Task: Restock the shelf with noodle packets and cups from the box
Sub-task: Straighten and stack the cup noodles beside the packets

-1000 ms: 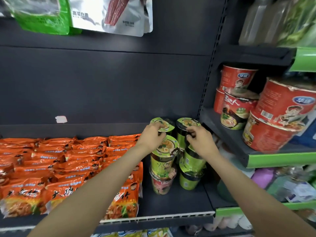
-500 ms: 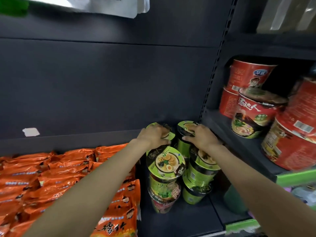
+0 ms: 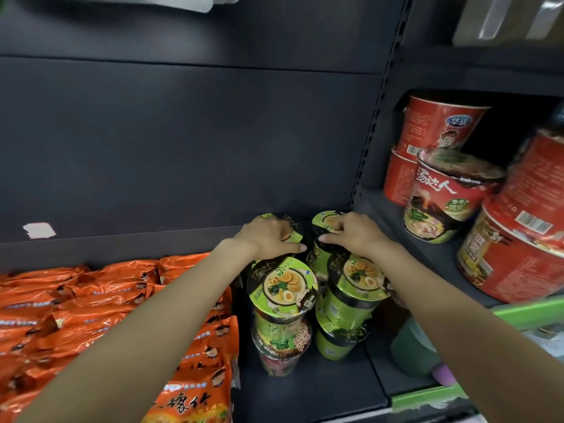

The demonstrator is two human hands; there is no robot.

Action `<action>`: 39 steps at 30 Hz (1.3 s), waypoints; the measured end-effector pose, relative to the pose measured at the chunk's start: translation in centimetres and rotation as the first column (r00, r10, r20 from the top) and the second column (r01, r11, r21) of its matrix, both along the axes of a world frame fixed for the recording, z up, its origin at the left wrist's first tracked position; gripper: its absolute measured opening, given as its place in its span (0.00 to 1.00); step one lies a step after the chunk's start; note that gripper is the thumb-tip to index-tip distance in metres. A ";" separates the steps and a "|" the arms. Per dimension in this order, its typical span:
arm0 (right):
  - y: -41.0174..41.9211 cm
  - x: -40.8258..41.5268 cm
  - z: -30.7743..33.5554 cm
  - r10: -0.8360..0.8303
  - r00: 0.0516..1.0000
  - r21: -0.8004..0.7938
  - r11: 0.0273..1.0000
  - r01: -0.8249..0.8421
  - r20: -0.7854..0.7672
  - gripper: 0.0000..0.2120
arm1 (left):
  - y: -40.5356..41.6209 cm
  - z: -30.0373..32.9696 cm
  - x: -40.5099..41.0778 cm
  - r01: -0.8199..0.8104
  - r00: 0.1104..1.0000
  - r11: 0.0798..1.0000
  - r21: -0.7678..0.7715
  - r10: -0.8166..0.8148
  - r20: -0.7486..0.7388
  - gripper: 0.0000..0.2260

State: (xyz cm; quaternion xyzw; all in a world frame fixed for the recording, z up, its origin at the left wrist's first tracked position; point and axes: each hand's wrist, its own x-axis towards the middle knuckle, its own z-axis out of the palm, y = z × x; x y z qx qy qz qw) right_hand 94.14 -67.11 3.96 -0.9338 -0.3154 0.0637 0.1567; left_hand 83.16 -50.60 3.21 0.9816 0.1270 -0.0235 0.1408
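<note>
Cups (image 3: 328, 222) with green lids sit at the back of the shelf (image 3: 305, 389), right under the fingers. The left hand (image 3: 268, 236) lies flat on one lid, fingers closed over it. The right hand (image 3: 355, 232) grips the other cup's rim, likely to push both back and make room. Just in front stand two stacks of green cups (image 3: 282, 290). Orange noodle packets (image 3: 91, 297) lie to the left.
</note>
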 end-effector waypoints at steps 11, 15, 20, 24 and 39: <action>-0.1 1.0 -0.3 0.087 0.989 0.037 0.996 -0.084 -0.116 0.14 | 1.0 -0.8 -1.3 0.070 0.995 0.997 -0.032 -0.072 -0.067 0.37; 0.6 0.7 -0.2 0.076 0.995 0.051 0.996 -0.073 -0.061 0.25 | 1.2 -1.0 -1.2 0.074 0.995 0.997 -0.020 -0.075 -0.062 0.36; 1.2 0.9 -0.6 0.121 0.993 -0.054 0.991 -0.121 0.005 0.25 | 1.3 -1.3 -1.2 0.080 0.995 0.997 -0.002 -0.080 -0.052 0.37; 0.6 1.8 0.1 0.152 0.977 -0.045 0.986 -0.160 -0.149 0.25 | 1.2 -1.2 -1.3 0.083 0.995 0.996 0.011 -0.082 -0.050 0.37; 1.0 0.3 0.0 0.124 0.990 0.004 0.992 -0.124 -0.073 0.23 | 1.6 -0.4 -2.2 0.060 0.994 0.997 -0.056 -0.054 0.098 0.32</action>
